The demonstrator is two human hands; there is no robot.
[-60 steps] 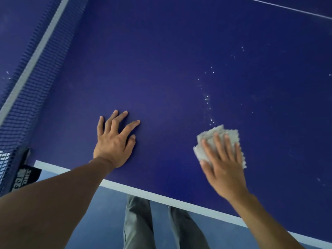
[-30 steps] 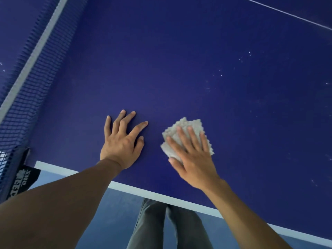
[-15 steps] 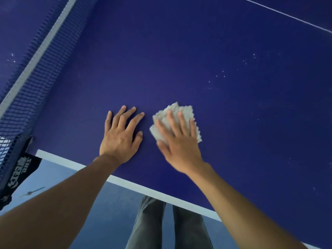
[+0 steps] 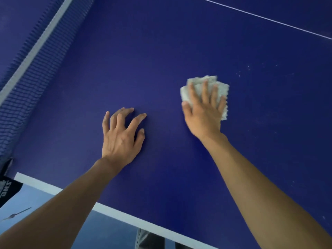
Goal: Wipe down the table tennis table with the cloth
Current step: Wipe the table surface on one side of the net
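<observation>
The dark blue table tennis table [image 4: 161, 60] fills the view. My right hand [image 4: 203, 112] lies flat on a folded white cloth [image 4: 201, 85], its straight fingers pressing the cloth onto the table right of centre. My left hand [image 4: 121, 135] rests on the bare table surface to the left of the cloth, fingers spread and slightly arched, holding nothing. Small white specks [image 4: 246, 71] dot the surface just right of and beyond the cloth.
The net [image 4: 36, 56] with its white top band runs along the left side. The table's white edge line [image 4: 125, 217] crosses the bottom, with blue floor and my trouser legs [image 4: 150, 240] below. A thin white centre line [image 4: 269, 18] runs across the top right.
My right hand has slid the cloth to the right and away from me, off from beside my left hand towards the white specks. My left hand's fingers have arched a little.
</observation>
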